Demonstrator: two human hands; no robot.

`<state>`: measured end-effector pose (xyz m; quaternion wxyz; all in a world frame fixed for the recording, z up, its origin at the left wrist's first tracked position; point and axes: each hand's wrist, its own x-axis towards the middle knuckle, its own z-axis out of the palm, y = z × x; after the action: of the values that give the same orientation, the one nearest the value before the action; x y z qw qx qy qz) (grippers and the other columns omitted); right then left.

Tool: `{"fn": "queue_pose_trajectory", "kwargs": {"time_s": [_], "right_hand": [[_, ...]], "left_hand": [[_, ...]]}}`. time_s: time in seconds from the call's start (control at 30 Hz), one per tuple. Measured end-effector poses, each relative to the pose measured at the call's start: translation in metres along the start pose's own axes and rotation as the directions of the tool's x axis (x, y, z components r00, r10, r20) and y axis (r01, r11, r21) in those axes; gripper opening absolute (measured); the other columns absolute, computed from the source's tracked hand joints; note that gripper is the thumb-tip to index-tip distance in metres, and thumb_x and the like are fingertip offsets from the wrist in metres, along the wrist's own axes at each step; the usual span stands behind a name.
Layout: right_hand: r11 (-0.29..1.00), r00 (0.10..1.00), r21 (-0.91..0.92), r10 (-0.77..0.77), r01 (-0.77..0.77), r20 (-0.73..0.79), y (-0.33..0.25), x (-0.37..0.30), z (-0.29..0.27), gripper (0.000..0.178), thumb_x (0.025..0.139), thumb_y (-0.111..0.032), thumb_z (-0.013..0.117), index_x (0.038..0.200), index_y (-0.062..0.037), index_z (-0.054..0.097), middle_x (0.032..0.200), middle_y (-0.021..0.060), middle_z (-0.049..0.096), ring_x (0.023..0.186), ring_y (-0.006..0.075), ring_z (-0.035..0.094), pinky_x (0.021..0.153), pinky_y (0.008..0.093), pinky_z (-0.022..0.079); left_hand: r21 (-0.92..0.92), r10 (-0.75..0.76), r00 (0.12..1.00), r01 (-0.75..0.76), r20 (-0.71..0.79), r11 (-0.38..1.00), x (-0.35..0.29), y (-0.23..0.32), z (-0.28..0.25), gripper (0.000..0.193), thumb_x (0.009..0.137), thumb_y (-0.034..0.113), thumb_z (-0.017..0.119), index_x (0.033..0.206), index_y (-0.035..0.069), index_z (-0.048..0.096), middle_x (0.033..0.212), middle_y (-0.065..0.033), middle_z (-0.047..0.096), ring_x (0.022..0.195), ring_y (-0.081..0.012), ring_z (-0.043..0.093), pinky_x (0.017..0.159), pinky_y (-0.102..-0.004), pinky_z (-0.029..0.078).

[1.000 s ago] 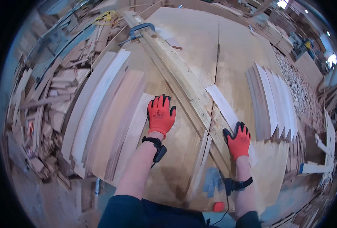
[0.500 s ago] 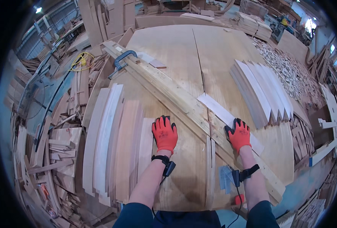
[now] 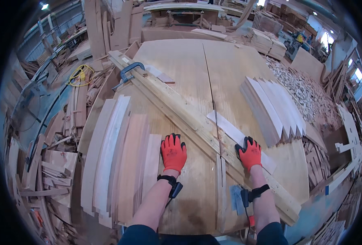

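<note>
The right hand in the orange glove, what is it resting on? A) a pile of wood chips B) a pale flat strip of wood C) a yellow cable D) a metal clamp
B: the right hand lies on the pale flat strip beside the long beam.

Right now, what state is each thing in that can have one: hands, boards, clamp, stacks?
left hand: gloved, flat on the plywood table, holding nothing.
right hand: gloved, palm down on the pale strip.
pale strip: lying flat against the long wooden beam.
long wooden beam: diagonal across the table, clamped at its far end.
blue clamp: closed on the beam.
left curved slats: laid flat, side by side.
right slats: fanned, overlapping.
</note>
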<state>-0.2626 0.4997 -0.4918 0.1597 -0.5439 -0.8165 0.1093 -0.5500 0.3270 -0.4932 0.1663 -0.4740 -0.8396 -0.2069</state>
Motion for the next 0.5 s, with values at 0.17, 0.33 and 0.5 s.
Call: {"fn": "queue_pose_trajectory", "kwargs": {"time_s": [0.17, 0.33, 0.5], "right_hand": [[1.0, 1.0, 0.013, 0.017, -0.017, -0.001, -0.003, -0.006, -0.008, 0.07, 0.086, -0.045, 0.071, 0.14, -0.0034, 0.056, 0.151, 0.017, 0.046, 0.14, 0.0358, 0.04, 0.121, 0.0486, 0.026], [0.999, 1.0, 0.043, 0.005, -0.004, -0.027, 0.001, -0.009, -0.013, 0.071, 0.084, -0.045, 0.072, 0.14, -0.0037, 0.056, 0.15, 0.0173, 0.047, 0.139, 0.0368, 0.041, 0.119, 0.0484, 0.028], [1.0, 0.999, 0.026, 0.018, -0.017, -0.027, -0.001, -0.017, -0.022, 0.073, 0.083, -0.047, 0.073, 0.139, -0.0041, 0.057, 0.149, 0.0171, 0.048, 0.138, 0.0367, 0.041, 0.119, 0.0479, 0.028]], "left_hand": [[-0.013, 0.011, 1.0, -0.011, -0.005, 1.0, 0.0, 0.004, -0.009, 0.046, 0.093, 0.03, 0.061, 0.131, 0.004, 0.057, 0.138, -0.0185, 0.054, 0.134, -0.0363, 0.044, 0.114, -0.0518, 0.03], [0.005, 0.025, 0.999, -0.025, -0.023, 1.0, -0.005, 0.007, -0.011, 0.048, 0.092, 0.03, 0.061, 0.132, 0.003, 0.056, 0.14, -0.0191, 0.052, 0.134, -0.0368, 0.043, 0.115, -0.0518, 0.029], [-0.033, -0.009, 0.999, 0.01, 0.037, 0.999, -0.006, 0.013, -0.025, 0.048, 0.092, 0.03, 0.062, 0.132, 0.003, 0.057, 0.141, -0.02, 0.052, 0.135, -0.038, 0.043, 0.116, -0.0513, 0.029]]}}
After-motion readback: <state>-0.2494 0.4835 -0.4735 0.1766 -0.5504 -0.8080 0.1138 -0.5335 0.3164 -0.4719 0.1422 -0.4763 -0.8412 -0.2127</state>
